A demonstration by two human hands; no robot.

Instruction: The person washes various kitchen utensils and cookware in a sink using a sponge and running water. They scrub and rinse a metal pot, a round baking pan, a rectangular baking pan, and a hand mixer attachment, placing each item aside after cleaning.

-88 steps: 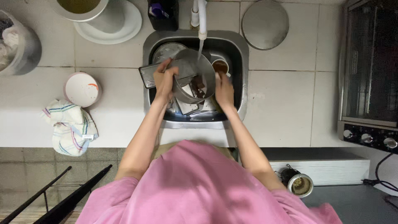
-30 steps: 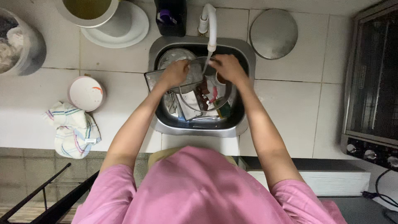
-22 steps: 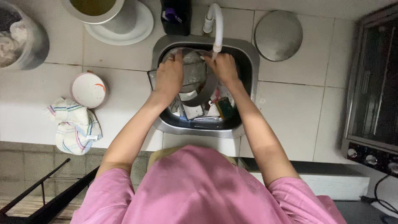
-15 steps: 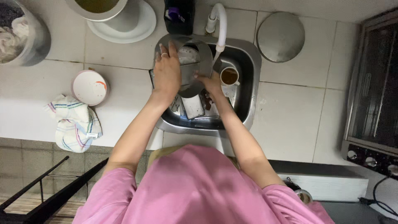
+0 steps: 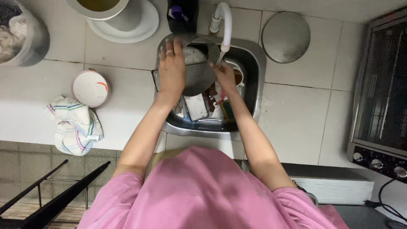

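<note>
The left hand clamps the rim of the steel pot over the sink, under the tap. The right hand apparently closes on a small utensil (partly hidden). Wet steel is likely rigid, light and slippery; hold at the rim.

Small white tag on striped cloth

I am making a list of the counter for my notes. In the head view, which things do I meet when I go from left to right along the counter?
Striped cloth → small white bowl → left hand on the steel pot → right hand → round metal lid → toaster oven.
</note>
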